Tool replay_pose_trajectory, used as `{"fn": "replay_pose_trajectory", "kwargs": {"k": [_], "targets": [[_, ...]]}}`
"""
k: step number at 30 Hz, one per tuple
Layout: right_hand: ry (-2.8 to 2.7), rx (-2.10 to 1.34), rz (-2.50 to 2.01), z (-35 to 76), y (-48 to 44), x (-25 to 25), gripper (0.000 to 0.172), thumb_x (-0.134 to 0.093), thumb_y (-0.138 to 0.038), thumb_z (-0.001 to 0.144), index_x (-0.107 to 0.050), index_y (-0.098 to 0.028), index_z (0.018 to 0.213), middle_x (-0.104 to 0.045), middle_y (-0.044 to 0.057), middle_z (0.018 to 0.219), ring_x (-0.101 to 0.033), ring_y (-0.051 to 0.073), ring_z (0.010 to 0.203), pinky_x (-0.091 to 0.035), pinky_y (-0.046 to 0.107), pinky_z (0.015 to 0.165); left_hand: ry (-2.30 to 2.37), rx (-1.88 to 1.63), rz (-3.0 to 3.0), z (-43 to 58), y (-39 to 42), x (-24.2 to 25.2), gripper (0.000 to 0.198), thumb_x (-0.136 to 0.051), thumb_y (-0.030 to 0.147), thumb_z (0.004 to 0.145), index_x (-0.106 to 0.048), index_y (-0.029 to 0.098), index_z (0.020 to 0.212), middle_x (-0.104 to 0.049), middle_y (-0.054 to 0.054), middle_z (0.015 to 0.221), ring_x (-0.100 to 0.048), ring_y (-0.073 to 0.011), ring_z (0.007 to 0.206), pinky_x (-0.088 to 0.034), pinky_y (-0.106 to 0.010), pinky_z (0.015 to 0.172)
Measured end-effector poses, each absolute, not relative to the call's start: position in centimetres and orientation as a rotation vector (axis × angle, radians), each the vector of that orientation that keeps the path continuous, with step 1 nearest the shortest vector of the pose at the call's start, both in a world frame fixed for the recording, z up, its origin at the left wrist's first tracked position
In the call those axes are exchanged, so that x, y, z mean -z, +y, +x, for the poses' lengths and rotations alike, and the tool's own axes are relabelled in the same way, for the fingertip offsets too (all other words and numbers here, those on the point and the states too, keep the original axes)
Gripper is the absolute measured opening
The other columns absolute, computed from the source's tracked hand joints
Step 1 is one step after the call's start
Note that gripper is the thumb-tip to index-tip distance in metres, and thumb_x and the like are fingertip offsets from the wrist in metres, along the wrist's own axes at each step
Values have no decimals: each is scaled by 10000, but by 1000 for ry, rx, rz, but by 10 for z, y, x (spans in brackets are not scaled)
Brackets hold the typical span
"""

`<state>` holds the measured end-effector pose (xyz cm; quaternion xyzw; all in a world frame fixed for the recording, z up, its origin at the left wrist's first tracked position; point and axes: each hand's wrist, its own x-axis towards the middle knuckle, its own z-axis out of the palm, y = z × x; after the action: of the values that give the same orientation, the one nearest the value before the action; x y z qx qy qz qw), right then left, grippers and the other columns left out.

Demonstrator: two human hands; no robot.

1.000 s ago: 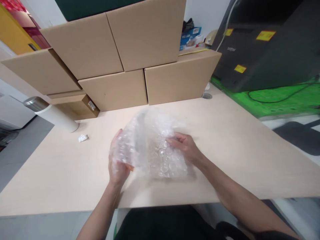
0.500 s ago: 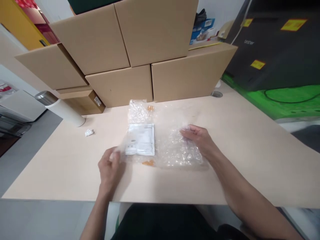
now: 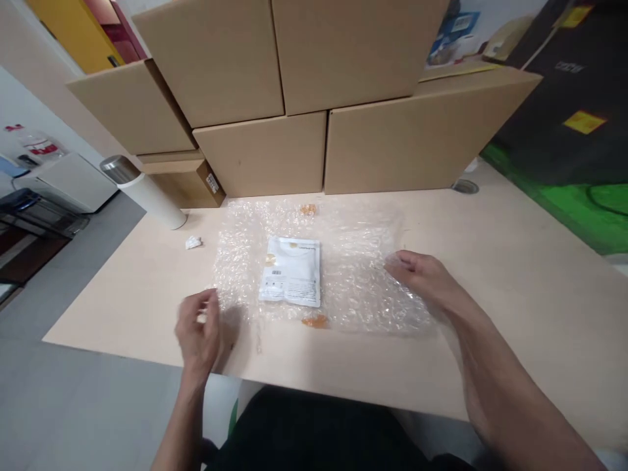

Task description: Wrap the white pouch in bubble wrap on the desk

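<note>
A sheet of clear bubble wrap [image 3: 353,268] lies spread flat on the pale wooden table [image 3: 515,288]. On its middle rests a small white packet [image 3: 292,280] with printed text. My right hand [image 3: 422,278] presses flat on the sheet's right side, fingers stretched out. My left hand [image 3: 199,327] hovers at the sheet's front left corner, fingers loosely curled and blurred; I cannot make out a grip. Two orange tape scraps [image 3: 314,320] cling to the wrap's edges.
Stacked cardboard boxes [image 3: 275,98] wall off the table's back. A white steel-capped bottle [image 3: 144,191] lies at the left, with a small crumpled white scrap [image 3: 193,243] near it. A black machine on green matting [image 3: 583,131] stands at the right.
The bundled bubble wrap has been unfolded and spread flat, uncovering the white packet. Both hands moved apart, left hand outward to the left, right hand to the right.
</note>
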<state>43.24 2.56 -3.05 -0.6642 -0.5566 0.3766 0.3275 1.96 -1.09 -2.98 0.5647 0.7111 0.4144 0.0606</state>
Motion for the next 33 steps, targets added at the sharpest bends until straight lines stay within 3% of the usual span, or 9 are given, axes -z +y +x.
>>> {"fn": "replay_pose_trajectory", "kwargs": {"k": [4,6,9,13,22,26,29,31,33], "targets": [[-1530,-918,-1787,435,30,38,374,-570,-498,781,-357,-233,624,-335,-53,569,-322,110,531,-241,254,496,1844,-665,1786,60,18,15,390,-493,519,941,-711,196,962,-715,-69,903,-625,-223,772,-444,-333,697],[-1558,-890,-1789,438,33,46,376,-567,-511,767,-368,-233,612,-345,-51,556,-329,114,528,-246,254,492,1848,-520,1809,74,33,17,366,-532,516,911,-689,194,840,-687,-54,763,-599,-221,698,-406,-325,660],[-1587,-875,-1776,443,36,55,361,-567,-511,767,-402,-228,614,-362,-48,551,-338,117,529,-257,256,493,1854,-585,1775,78,47,27,306,-558,456,877,-605,200,717,-619,-19,649,-548,-186,619,-364,-288,590],[-1593,-913,-1805,448,38,58,357,-563,-523,766,-423,-228,623,-384,-37,564,-358,130,540,-276,272,510,1879,-701,1687,54,45,38,341,-454,482,910,-562,201,749,-601,4,657,-544,-153,606,-382,-253,556],[-1500,-1013,-1847,447,37,54,394,-579,-618,725,-529,-232,666,-459,-9,605,-420,161,562,-326,317,553,2133,-651,1620,-13,31,37,330,-483,477,876,-575,207,711,-571,13,596,-511,-165,589,-356,-274,579],[-1417,-819,-1889,447,33,36,438,-645,-617,694,-653,-222,883,-649,109,878,-601,275,750,-455,408,645,2181,-582,1655,-15,32,36,309,-478,452,886,-569,215,708,-611,-9,644,-538,-188,635,-344,-293,608],[-1514,-465,-1834,424,28,7,513,-615,-584,786,-663,-213,1136,-599,191,1288,-616,362,1029,-506,484,772,2200,-520,1685,-15,34,34,300,-467,437,905,-572,221,726,-637,-29,678,-554,-207,667,-337,-301,619],[-1695,-430,-1660,392,24,-10,469,-584,-557,867,-654,-252,1217,-590,155,1345,-594,353,1132,-515,504,861,2217,-476,1709,-16,35,34,294,-462,432,916,-579,223,746,-653,-44,707,-564,-223,694,-331,-307,624],[-1924,-498,-1378,349,24,-20,400,-536,-520,933,-659,-276,1226,-653,123,1264,-591,335,1167,-481,543,960,2239,-440,1726,-16,35,33,288,-459,429,926,-588,224,770,-662,-56,730,-576,-241,722,-328,-311,632]]}}
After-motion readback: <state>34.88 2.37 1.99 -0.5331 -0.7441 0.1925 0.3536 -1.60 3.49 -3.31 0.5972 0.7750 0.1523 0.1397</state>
